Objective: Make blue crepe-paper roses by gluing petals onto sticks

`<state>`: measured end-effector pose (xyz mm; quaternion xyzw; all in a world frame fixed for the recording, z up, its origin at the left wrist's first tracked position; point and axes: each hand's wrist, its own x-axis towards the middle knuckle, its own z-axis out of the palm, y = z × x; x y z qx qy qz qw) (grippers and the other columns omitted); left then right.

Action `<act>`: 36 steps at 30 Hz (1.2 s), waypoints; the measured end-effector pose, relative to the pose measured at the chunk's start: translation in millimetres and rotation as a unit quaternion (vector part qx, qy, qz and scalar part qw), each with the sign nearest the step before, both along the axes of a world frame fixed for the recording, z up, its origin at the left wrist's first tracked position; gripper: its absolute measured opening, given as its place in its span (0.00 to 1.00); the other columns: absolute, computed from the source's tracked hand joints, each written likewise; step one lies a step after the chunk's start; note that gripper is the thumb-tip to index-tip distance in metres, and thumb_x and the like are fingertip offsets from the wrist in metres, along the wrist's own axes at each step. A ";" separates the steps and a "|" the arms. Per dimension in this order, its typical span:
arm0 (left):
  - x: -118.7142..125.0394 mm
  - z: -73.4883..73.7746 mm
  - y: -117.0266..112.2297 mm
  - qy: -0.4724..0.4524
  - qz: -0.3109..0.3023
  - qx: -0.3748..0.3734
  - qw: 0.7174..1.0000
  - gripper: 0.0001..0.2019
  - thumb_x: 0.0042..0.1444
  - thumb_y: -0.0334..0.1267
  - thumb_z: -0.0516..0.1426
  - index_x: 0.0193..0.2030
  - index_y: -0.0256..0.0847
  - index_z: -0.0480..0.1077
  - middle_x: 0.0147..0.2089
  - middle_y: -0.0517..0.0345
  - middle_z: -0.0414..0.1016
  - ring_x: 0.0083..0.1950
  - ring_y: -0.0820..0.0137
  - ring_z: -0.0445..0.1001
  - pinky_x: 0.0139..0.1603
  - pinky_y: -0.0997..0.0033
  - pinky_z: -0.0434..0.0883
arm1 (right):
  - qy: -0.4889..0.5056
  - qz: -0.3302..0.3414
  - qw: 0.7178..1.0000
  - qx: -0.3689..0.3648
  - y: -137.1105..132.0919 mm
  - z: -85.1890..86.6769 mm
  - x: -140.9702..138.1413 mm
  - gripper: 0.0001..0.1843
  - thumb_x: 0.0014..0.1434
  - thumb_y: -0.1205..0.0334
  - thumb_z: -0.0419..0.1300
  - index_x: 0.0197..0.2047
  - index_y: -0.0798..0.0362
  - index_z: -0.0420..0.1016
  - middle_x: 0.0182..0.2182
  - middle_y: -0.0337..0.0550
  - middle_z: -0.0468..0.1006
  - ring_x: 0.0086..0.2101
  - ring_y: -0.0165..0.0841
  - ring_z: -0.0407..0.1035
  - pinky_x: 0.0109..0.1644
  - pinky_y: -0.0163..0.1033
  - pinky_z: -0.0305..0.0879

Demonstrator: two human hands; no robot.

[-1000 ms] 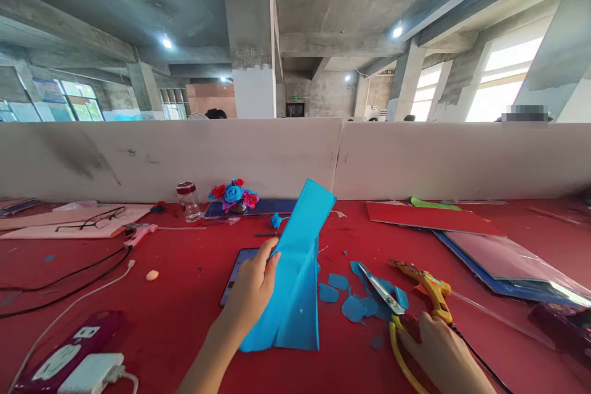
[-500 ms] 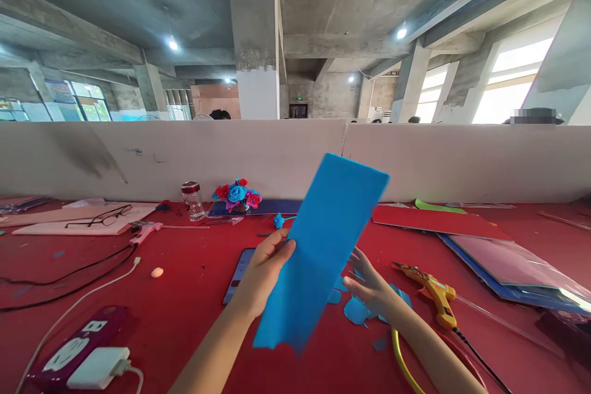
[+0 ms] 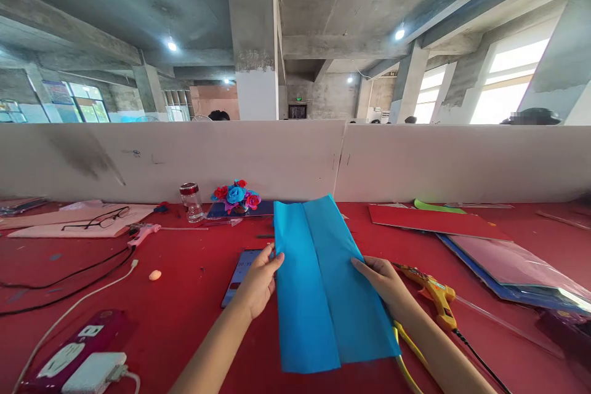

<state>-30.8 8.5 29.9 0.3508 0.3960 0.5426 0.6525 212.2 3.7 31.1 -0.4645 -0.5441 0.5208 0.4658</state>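
Note:
A sheet of blue paper [image 3: 323, 289] is spread out above the red table, with a crease running down its middle. My left hand [image 3: 261, 280] pinches its left edge, thumb in front. On the right edge, my right hand [image 3: 381, 280] grips the sheet the same way. Just left of the sheet lies a phone [image 3: 237, 274], partly behind my left hand. A yellow glue gun [image 3: 436, 295] rests to the right of my right hand. The yellow scissors handle or loop [image 3: 406, 369] below my right wrist is partly covered by the paper and arm.
Paper flowers [image 3: 236, 195] and a glass jar [image 3: 191, 202] stand near the white partition [image 3: 231, 154]. At left are eyeglasses [image 3: 99, 220], a pink glue gun [image 3: 144, 234], cables and a power strip [image 3: 74, 345]. Stacked coloured sheets [image 3: 508, 271] lie at right.
The narrow folded blue paper has been opened out into a wider sheet and lowered. My right hand, earlier apart from it, now holds its right edge. Blue scraps are now hidden behind the sheet.

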 end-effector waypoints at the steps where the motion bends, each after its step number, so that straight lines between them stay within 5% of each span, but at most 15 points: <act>1: -2.0 -0.8 0.3 0.014 -0.004 0.002 1.000 0.23 0.53 0.36 0.58 0.56 0.44 0.60 0.52 0.50 0.71 0.50 0.65 0.72 0.48 0.67 0.70 | -0.041 -0.018 0.999 0.022 0.5 -0.5 4.8 0.20 0.47 0.44 0.60 0.23 0.55 0.72 0.16 0.37 0.72 0.20 0.32 0.67 0.24 0.36 0.63; 6: -5.9 -3.0 -8.4 0.117 -0.030 -0.050 0.991 0.32 0.52 0.39 0.58 0.63 0.46 0.50 0.55 0.46 0.68 0.47 0.61 0.73 0.40 0.66 0.72 | -0.089 -0.046 0.994 0.053 -9.1 -8.9 16.5 0.21 0.44 0.44 0.61 0.17 0.54 0.69 0.12 0.34 0.65 0.17 0.28 0.62 0.20 0.33 0.59; 10: -2.1 -10.4 -27.3 0.169 -0.069 -0.033 0.983 0.27 0.53 0.43 0.56 0.60 0.44 0.56 0.48 0.49 0.74 0.44 0.62 0.74 0.37 0.68 0.71 | -0.070 -0.039 0.994 0.068 -27.8 -18.0 16.8 0.17 0.44 0.46 0.62 0.21 0.54 0.71 0.18 0.38 0.72 0.21 0.33 0.67 0.25 0.36 0.65; 13: 5.2 -24.1 -39.8 0.129 -0.128 0.014 0.983 0.26 0.53 0.47 0.56 0.58 0.44 0.59 0.49 0.50 0.73 0.46 0.62 0.73 0.41 0.65 0.71 | -0.040 -0.026 0.998 0.030 -30.8 -28.1 14.3 0.18 0.43 0.49 0.63 0.32 0.53 0.74 0.29 0.43 0.78 0.30 0.39 0.71 0.34 0.43 0.70; 16: 12.6 -37.8 -44.5 0.148 -0.094 0.068 0.982 0.25 0.52 0.47 0.56 0.56 0.43 0.62 0.51 0.52 0.72 0.51 0.62 0.70 0.51 0.62 0.66 | -0.060 -0.042 0.997 0.000 -22.3 -38.7 14.2 0.19 0.43 0.47 0.63 0.32 0.55 0.74 0.27 0.44 0.78 0.29 0.41 0.72 0.35 0.46 0.70; 19: 15.7 -40.6 -42.0 0.174 -0.074 0.093 0.977 0.22 0.54 0.47 0.55 0.54 0.43 0.65 0.49 0.52 0.73 0.50 0.61 0.70 0.54 0.60 0.63 | -0.097 -0.063 0.993 0.020 -15.1 -41.7 18.7 0.19 0.45 0.45 0.60 0.27 0.55 0.73 0.23 0.42 0.76 0.26 0.41 0.71 0.32 0.44 0.70; 26: 12.2 -21.7 -32.1 0.211 -0.161 0.177 0.948 0.16 0.57 0.46 0.51 0.48 0.43 0.70 0.45 0.56 0.74 0.46 0.65 0.70 0.52 0.62 0.63 | -0.120 -0.140 0.975 0.128 -14.7 -27.6 28.0 0.15 0.46 0.49 0.60 0.27 0.54 0.72 0.21 0.40 0.74 0.25 0.37 0.68 0.28 0.39 0.68; 30: 3.7 -25.5 -25.3 0.272 -0.193 0.203 0.921 0.16 0.58 0.48 0.49 0.44 0.43 0.72 0.41 0.56 0.74 0.43 0.65 0.70 0.46 0.64 0.66 | -0.120 -0.122 0.974 0.151 -11.9 -30.9 36.1 0.11 0.44 0.55 0.60 0.23 0.55 0.72 0.17 0.38 0.72 0.21 0.34 0.67 0.24 0.37 0.65; 36: 2.5 -35.7 -11.5 0.210 -0.183 0.166 0.946 0.21 0.55 0.51 0.51 0.51 0.43 0.68 0.41 0.53 0.72 0.35 0.68 0.70 0.35 0.69 0.68 | -0.099 -0.132 0.967 0.196 -13.9 -28.8 34.9 0.07 0.42 0.61 0.60 0.26 0.53 0.76 0.30 0.45 0.79 0.32 0.41 0.72 0.34 0.39 0.68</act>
